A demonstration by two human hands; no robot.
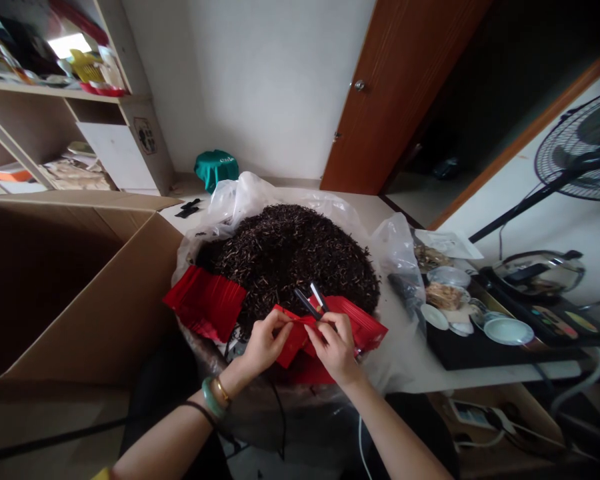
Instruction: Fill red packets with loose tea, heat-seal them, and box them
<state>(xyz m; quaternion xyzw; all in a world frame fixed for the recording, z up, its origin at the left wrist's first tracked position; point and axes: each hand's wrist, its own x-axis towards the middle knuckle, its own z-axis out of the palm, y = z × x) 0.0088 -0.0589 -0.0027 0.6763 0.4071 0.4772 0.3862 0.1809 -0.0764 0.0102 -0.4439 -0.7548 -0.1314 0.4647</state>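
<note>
The left hand (266,343) and right hand (334,348) are both closed on a red foil packet (296,333), pinching it between thumbs and fingers at 12 o'clock. Two slim dark sticks (313,300), kind unclear, rise just beyond the right hand; whether that hand grips them cannot be determined. The packet overlaps further red packets (363,325) at the near edge of a heap of black tea leaves (290,260), held in a clear plastic bag (240,197). A second red stack (205,301) lies at 11 o'clock. A cardboard box (95,293) stands at 9 o'clock, a tray of small dishes (460,353) at 3 o'clock, and a standing fan (580,143) at 2 o'clock.
</note>
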